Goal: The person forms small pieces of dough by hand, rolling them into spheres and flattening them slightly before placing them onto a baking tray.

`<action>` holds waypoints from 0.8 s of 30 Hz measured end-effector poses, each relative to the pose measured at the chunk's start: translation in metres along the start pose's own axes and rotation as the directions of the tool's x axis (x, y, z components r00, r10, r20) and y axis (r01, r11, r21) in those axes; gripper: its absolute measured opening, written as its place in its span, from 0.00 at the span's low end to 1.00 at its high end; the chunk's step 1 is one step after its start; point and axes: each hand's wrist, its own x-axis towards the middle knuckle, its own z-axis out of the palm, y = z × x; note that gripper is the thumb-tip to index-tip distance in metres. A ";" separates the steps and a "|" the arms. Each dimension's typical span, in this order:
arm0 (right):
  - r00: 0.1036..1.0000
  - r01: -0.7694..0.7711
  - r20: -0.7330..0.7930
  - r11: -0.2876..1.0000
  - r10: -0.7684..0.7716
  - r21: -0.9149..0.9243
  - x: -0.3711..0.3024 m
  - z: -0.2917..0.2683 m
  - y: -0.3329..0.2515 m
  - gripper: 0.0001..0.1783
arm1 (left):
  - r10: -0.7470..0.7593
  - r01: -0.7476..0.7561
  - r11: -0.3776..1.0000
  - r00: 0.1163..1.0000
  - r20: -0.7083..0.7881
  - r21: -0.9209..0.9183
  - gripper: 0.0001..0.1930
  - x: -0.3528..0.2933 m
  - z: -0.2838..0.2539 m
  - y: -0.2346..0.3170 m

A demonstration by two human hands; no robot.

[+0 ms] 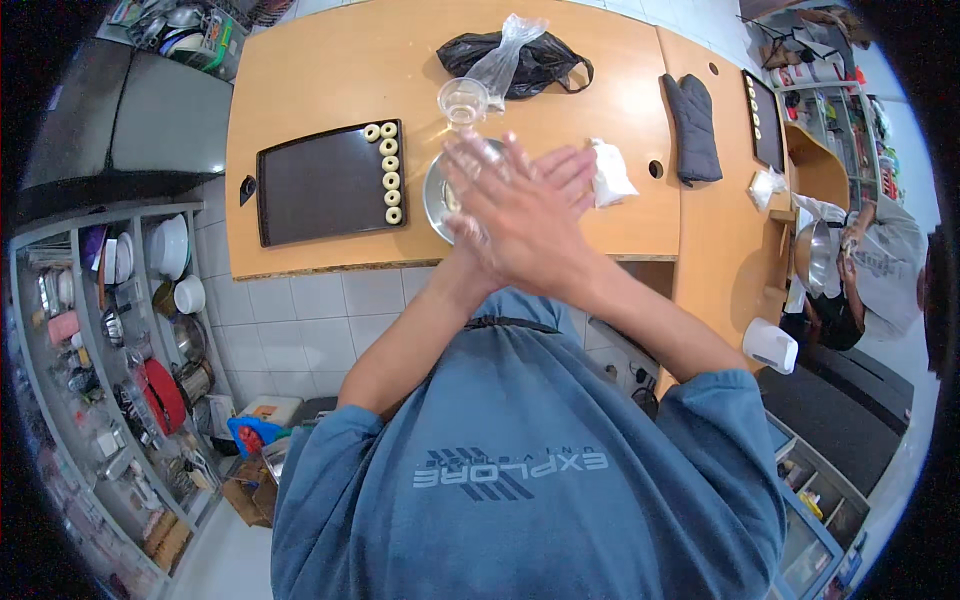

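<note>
Over a metal bowl on the wooden table, my two hands press palm to palm with fingers stretched out. My right hand lies on top, its fingers pointing up and left. Crossing beneath it, my left hand shows mostly its fingers, pointing up and right. A whitish coating marks the fingers. Whether anything sits between the palms is hidden. To the left, a dark baking tray carries several pale dough rings along its right side. A white packet lies just right of my hands.
Beyond the bowl stand a clear plastic cup, a clear bag and a black plastic bag. A dark oven mitt and a second tray are further right. Another person works there beside a metal bowl.
</note>
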 end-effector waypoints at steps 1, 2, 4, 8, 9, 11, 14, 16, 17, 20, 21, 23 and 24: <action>1.000 0.014 -0.010 0.998 -0.013 0.060 -0.005 0.000 -0.006 0.30 | 0.044 -0.039 0.995 0.998 0.054 -0.089 0.42 0.003 -0.004 0.001; 0.999 0.028 -0.021 0.992 -0.026 0.120 -0.008 -0.001 -0.008 0.30 | 0.069 -0.058 0.989 0.994 0.080 -0.135 0.42 0.001 -0.007 0.003; 1.000 -0.003 -0.029 0.998 0.004 0.055 -0.008 -0.009 0.004 0.30 | -0.007 0.010 0.993 1.000 0.023 -0.113 0.41 -0.007 0.019 0.011; 0.990 -0.071 -0.119 0.997 0.069 -0.013 0.006 -0.008 0.008 0.31 | -0.140 0.147 0.973 0.989 -0.048 0.178 0.43 -0.009 0.011 -0.010; 0.990 -0.073 -0.121 0.997 0.071 -0.014 0.004 -0.005 0.004 0.31 | -0.143 0.149 0.972 0.989 -0.048 0.179 0.43 -0.005 0.014 -0.012; 0.999 0.044 0.000 0.996 -0.044 0.073 -0.004 -0.001 -0.005 0.32 | 0.023 0.016 0.812 0.998 -0.060 0.584 0.43 0.003 0.024 -0.013; 0.998 0.003 -0.057 1.000 -0.003 -0.001 0.000 -0.006 0.006 0.32 | 0.057 -0.009 0.903 0.994 -0.098 0.430 0.44 -0.001 0.029 0.002; 0.993 -0.044 -0.109 0.997 0.036 -0.067 0.000 -0.009 0.014 0.33 | -0.002 0.046 0.918 0.994 -0.110 0.395 0.45 -0.009 0.037 0.000; 0.989 -0.068 -0.136 0.993 0.055 -0.099 0.000 -0.009 0.015 0.33 | -0.073 0.111 0.903 0.992 -0.108 0.414 0.46 -0.013 0.040 -0.002; 0.996 0.037 -0.085 0.993 -0.028 0.112 0.003 0.001 0.002 0.34 | -0.125 0.147 0.919 0.989 -0.083 0.365 0.46 0.003 0.014 -0.008; 0.996 0.029 -0.086 0.994 -0.020 0.106 -0.003 0.001 0.000 0.34 | -0.099 0.123 0.919 0.992 -0.082 0.375 0.45 0.006 0.015 -0.004; 0.999 0.004 0.046 0.994 -0.009 0.113 -0.017 -0.003 -0.002 0.35 | -0.067 0.094 0.947 0.993 -0.097 0.308 0.44 0.004 0.019 0.008; 0.999 0.005 0.047 0.993 -0.011 0.117 -0.017 -0.004 0.002 0.35 | -0.069 0.098 0.963 0.990 -0.122 0.250 0.43 -0.002 0.026 0.008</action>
